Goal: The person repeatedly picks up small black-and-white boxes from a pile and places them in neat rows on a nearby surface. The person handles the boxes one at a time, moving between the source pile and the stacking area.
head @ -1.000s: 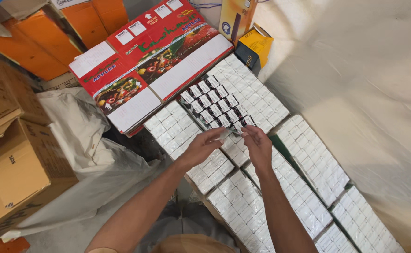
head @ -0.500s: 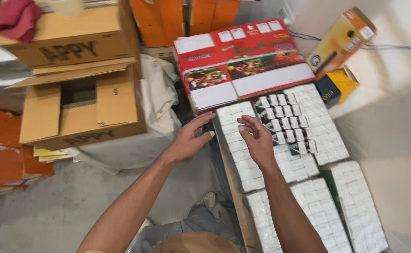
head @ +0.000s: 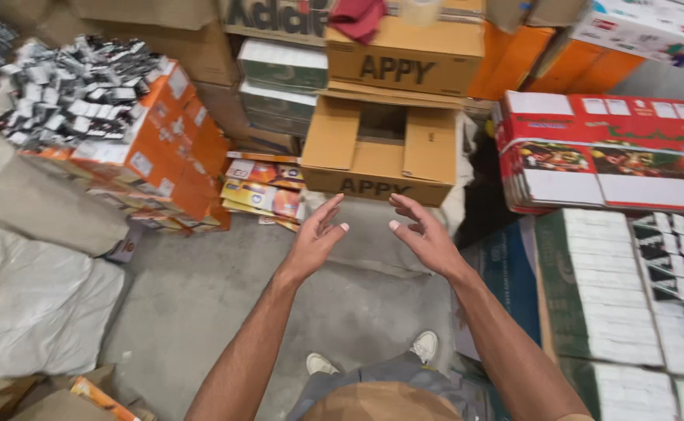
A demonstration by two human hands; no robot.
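Both of my hands are stretched out in front of me, empty, fingers spread and palms turned toward each other. My left hand [head: 316,238] and my right hand [head: 422,232] hover above the grey floor, just short of an open brown cardboard box [head: 379,153]. Its flaps are folded out and its inside is dark. To my right lie rows of small white packs [head: 605,288] on a green-sided case, apart from both hands.
A red and white printed carton [head: 607,152] stands right of the open box. Closed brown boxes [head: 404,54] are stacked behind it. Orange cartons topped with silver packets [head: 116,125] stand at left, flat colourful packs [head: 262,187] beside them. Grey sacks [head: 30,273] lie at left.
My view has swung left, away from the white packs toward the open brown box. Both hands have lifted off the packs and now reach forward, empty, over the floor.
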